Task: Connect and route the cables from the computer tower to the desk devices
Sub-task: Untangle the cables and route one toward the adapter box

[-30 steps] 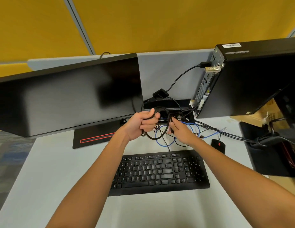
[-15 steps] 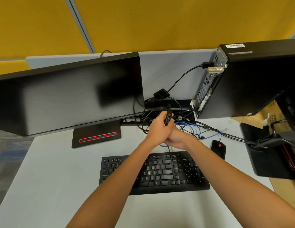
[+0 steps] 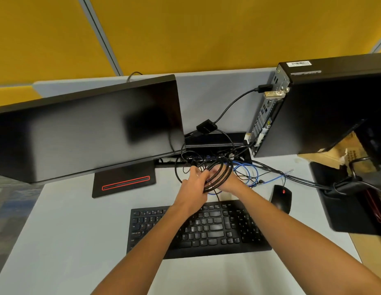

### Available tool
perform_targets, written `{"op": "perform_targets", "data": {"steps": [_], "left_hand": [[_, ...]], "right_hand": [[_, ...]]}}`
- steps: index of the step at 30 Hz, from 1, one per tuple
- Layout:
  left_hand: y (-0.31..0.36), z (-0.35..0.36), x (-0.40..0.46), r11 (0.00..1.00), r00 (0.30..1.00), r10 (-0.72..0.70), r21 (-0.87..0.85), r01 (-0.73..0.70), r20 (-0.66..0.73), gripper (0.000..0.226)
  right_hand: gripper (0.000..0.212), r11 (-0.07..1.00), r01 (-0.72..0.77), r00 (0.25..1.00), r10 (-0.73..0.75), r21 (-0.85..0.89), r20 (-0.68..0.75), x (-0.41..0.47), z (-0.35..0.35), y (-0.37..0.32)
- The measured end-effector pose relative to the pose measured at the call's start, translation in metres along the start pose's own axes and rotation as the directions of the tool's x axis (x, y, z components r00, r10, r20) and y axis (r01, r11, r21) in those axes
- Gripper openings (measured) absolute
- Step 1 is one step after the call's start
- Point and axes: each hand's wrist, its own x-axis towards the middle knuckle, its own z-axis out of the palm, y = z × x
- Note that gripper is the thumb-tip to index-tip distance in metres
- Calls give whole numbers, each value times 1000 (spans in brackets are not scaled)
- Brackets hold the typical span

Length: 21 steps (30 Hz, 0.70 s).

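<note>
- Grey desk (image 3: 57, 231) is seen carrying everything, with yellow wall panels behind it
- Black monitor (image 3: 85, 128) is stood at the left on its red-striped base, its screen dark and tilted
- Computer tower (image 3: 325, 111) is stood at the right rear, its port panel turned toward the centre; one black lead and a metal-shelled plug are seated near the top of that panel
- Keyboard (image 3: 206, 228) is laid across the front centre, crossed by both forearms; a black mouse (image 3: 281, 198) is set just beside its right end
- Loose blue cable (image 3: 247, 173) and several black leads are spread on the desk between the tower's foot and the hands
- Coiled black cable (image 3: 219, 175) is held just above the desk, in front of the open cable tray and behind the keyboard; its loops are stood nearly upright, slanting from upper right to lower left
- Left hand (image 3: 196, 184) is closed round the lower left of the coil; it is judged the nearer, controlling hand
- Right hand (image 3: 228, 179) is reached in behind the loops and largely hidden by them; its grip cannot be told
- Tower ports are judged to lie up and to the right of both hands, so the coil's free end would need paying out in that direction
</note>
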Motion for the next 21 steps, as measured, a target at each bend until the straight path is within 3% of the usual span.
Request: {"op": "perform_targets", "data": {"steps": [1,2,4,6,10,12,17,21], "left_hand": [[0,2,-3,1000,1000,4,-23,-5,-8,36],[-1,3,-6,999,1000,5,-34,-6,-14,35],[-4,0,-9,999,999,15,-37,-16,-38,33],[-12,-6,-8,999,997,9,-51,-13,-78,30],[-30,-19,2,989,979,-114,-114,95,-172,18],[-39,-26,6,980,965,-165,-149,135,-206,16],[-52,-38,10,971,957,-169,-209,120,-237,10],[-37,-56,14,926,941,-196,-368,85,-275,12]], "right_hand": [[14,986,-3,995,-14,-164,-101,4,0,7],[41,934,-76,993,39,-350,-110,1,-1,12],[81,767,-159,979,203,-622,-1,-4,-4,33],[75,701,-131,962,260,-701,80,-13,-9,49],[26,706,-124,989,147,-697,-28,-28,-29,74],[15,688,-145,987,149,-711,-57,-36,-46,84],[27,622,-184,969,243,-761,-35,-53,-68,108],[40,539,-227,959,269,-811,-89,-43,-56,77]]}}
